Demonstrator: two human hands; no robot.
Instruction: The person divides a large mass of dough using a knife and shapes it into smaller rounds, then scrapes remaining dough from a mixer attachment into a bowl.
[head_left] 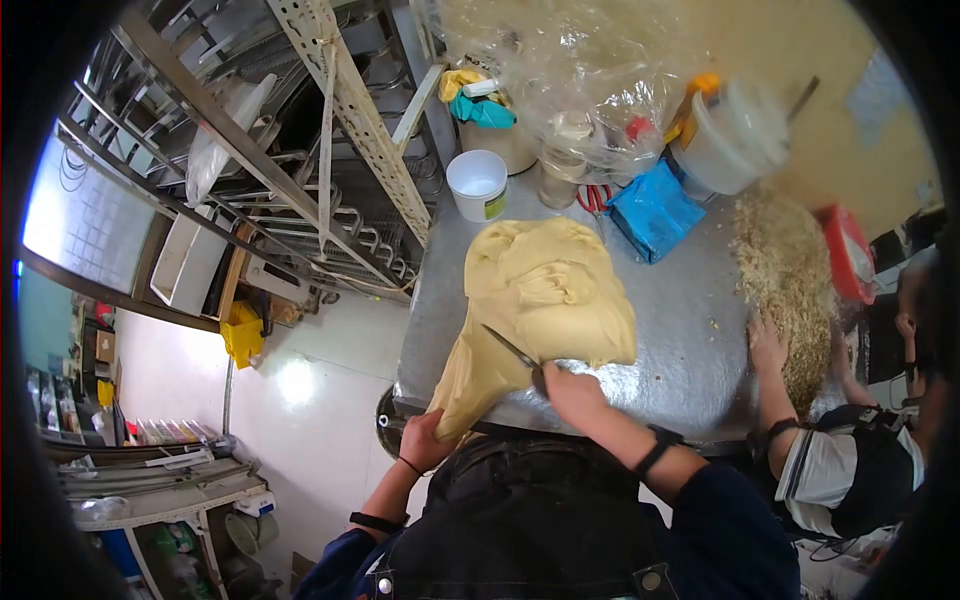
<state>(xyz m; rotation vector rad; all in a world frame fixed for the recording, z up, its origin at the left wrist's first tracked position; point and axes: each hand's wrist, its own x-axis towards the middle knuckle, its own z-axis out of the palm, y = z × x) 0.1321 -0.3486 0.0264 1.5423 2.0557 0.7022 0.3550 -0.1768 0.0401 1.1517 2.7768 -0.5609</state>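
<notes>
A large slab of pale yellow dough (560, 300) lies on the metal table, with a long flap of it pulled toward me at the near left. My left hand (425, 440) grips the end of that flap at the table's front edge. In my right hand (575, 393) is a knife (508, 344), its blade pointing up and left across the dough where the flap joins the slab. The fingers of my right hand are wrapped round the handle, which is mostly hidden.
Behind the dough stand a white tub (477, 184), red-handled scissors (593, 198) and a blue packet (655, 212). Another person's hand (769, 345) works at a heap of crumbly flakes (785, 280) on the right, near a red container (848, 255). A metal rack (350, 140) rises at left.
</notes>
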